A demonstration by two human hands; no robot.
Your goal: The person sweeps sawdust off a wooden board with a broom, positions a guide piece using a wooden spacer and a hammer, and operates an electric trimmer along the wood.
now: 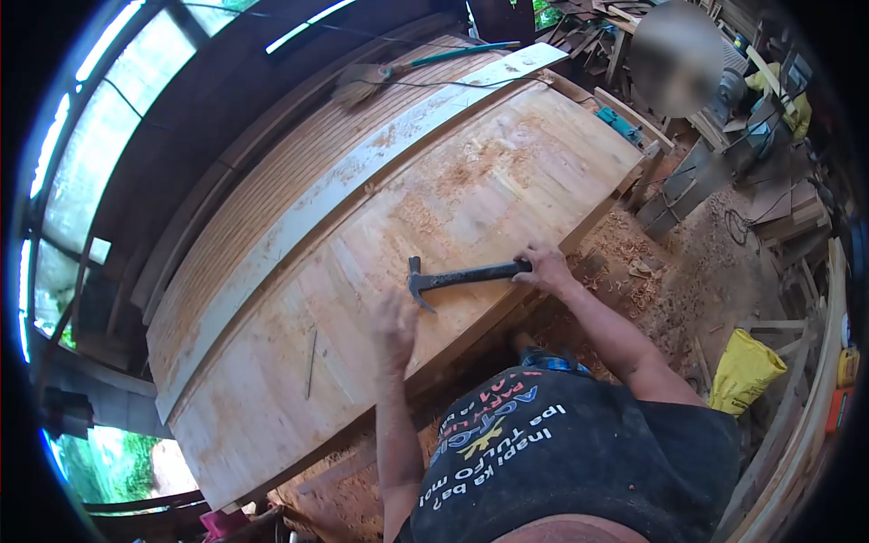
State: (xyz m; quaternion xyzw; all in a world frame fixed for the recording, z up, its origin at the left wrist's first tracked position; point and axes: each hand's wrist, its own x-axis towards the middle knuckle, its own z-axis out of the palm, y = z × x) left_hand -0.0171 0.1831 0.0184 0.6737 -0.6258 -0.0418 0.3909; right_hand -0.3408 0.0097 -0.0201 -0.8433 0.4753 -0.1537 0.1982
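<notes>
My right hand [545, 268] grips the end of a dark claw hammer's handle. The claw hammer [471, 273] lies over the pale wooden panel [299, 398], its head and claw pointing left. My left hand [395, 328] is raised above the panel's near edge, left of the hammer head. Motion smears its fingers, and I see nothing clearly in them. On the panel left of that hand lies a thin, dark, straight rod [311, 364], possibly a long nail. Wood shavings [471, 172] are scattered across the panel's far half.
A long whitish board [362, 172] lies along the panel's far side, beside grooved wood [272, 190]. A brush [362, 86] and a green stick [453, 56] rest beyond. A teal clamp-like tool [619, 125] sits at the right end. Scrap wood and a yellow sack [744, 369] stand right.
</notes>
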